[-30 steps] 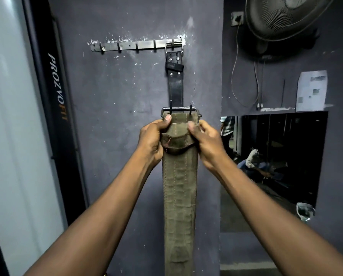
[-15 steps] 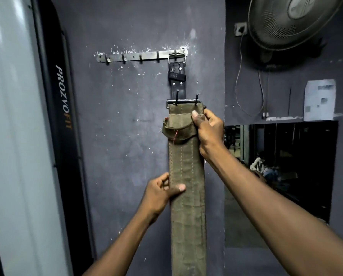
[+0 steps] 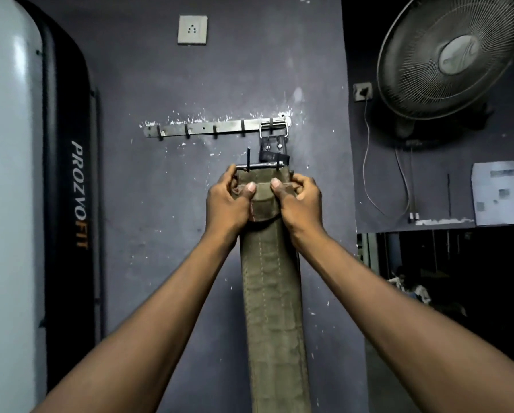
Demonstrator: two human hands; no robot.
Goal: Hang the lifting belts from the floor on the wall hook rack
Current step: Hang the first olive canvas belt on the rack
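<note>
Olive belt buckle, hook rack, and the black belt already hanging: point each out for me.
olive belt buckle (image 3: 264,166), head view, on its metal crossbar.
hook rack (image 3: 202,130), head view, bare strip between two hooks.
black belt (image 3: 274,150), head view, strap just below its buckle.

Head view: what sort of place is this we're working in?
Most likely a gym: the left hand and right hand grip an olive lifting belt below a wall hook rack where a black belt hangs, and tall black equipment marked PROZVOFIT stands at left.
</note>
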